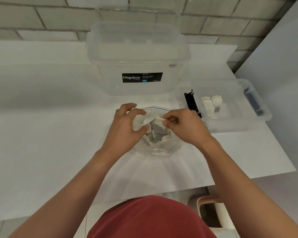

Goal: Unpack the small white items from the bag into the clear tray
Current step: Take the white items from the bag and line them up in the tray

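Fingers of right hand pinch small white item at bag mouth; left hand grips bag rim. Bag on surface, clear tray just right, white pieces inside; Megabox bin behind.

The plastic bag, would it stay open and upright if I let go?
Probably floppy: the plastic bag is thin and crumpled, and the left hand grips its rim open. Likely light, since only small white items fill it.
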`<state>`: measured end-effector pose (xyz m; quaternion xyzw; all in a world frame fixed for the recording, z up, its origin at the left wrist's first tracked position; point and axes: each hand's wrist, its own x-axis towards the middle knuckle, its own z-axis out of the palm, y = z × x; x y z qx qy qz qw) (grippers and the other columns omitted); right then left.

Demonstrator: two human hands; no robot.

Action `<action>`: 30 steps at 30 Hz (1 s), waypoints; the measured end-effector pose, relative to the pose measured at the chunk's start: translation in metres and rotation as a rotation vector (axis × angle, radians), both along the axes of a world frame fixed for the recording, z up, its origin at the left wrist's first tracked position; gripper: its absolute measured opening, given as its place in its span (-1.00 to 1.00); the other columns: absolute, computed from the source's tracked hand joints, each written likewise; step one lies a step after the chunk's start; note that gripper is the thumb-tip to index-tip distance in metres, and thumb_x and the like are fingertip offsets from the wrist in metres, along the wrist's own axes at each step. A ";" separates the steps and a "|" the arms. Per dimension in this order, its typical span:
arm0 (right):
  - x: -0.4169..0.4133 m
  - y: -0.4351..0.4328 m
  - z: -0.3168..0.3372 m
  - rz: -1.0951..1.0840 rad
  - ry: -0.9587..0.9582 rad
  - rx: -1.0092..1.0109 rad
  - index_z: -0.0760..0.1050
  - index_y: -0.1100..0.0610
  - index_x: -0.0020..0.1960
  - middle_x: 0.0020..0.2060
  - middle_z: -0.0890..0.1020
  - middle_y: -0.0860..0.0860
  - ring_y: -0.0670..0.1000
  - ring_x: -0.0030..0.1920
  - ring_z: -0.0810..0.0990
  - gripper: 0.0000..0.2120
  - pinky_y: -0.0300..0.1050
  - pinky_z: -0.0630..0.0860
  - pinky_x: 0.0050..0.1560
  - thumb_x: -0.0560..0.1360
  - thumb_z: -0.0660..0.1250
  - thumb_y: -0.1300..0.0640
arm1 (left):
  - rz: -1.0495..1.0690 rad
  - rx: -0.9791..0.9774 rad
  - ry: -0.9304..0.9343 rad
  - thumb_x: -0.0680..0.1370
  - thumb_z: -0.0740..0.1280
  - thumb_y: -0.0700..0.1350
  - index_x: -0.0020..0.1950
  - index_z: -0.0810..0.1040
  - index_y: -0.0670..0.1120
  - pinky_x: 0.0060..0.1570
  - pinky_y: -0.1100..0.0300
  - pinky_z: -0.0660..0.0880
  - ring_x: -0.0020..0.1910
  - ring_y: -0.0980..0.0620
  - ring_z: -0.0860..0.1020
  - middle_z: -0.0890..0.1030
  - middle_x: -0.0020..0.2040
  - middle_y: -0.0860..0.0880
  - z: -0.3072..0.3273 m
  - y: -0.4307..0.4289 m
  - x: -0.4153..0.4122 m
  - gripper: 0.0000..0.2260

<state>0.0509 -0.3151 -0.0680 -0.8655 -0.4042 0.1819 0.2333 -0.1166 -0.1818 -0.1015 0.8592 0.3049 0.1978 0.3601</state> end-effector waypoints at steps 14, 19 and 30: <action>-0.004 -0.012 0.014 -0.121 0.300 0.445 0.65 -0.01 0.12 -0.09 0.70 -0.13 -0.16 -0.17 0.66 -0.80 -0.29 0.57 -0.11 0.51 0.51 0.12 | 0.062 -0.565 -0.294 0.53 0.46 -0.19 0.02 0.68 -0.04 -0.22 0.11 0.63 -0.13 -0.02 0.69 0.70 -0.13 -0.02 0.044 -0.025 0.027 -0.90; 0.003 -0.018 0.013 0.039 0.105 0.337 0.70 0.00 0.00 -0.26 0.69 -0.14 -0.15 -0.29 0.60 -0.93 -0.37 0.44 -0.20 0.53 0.48 0.12 | -0.074 -0.146 -0.086 0.49 0.48 -0.12 -0.03 0.70 0.10 -0.13 0.35 0.52 -0.15 0.21 0.63 0.68 -0.15 0.19 0.056 -0.012 0.027 -0.88; 0.001 -0.027 0.017 -0.180 0.614 0.524 0.67 0.04 -0.02 -0.21 0.71 -0.03 -0.09 -0.22 0.64 -0.88 -0.24 0.56 -0.11 0.47 0.56 0.13 | -0.055 -0.633 -0.289 0.45 0.55 -0.25 0.23 0.61 -0.02 0.04 -0.02 0.64 -0.11 -0.10 0.71 0.73 -0.10 -0.09 0.061 -0.023 0.042 -0.62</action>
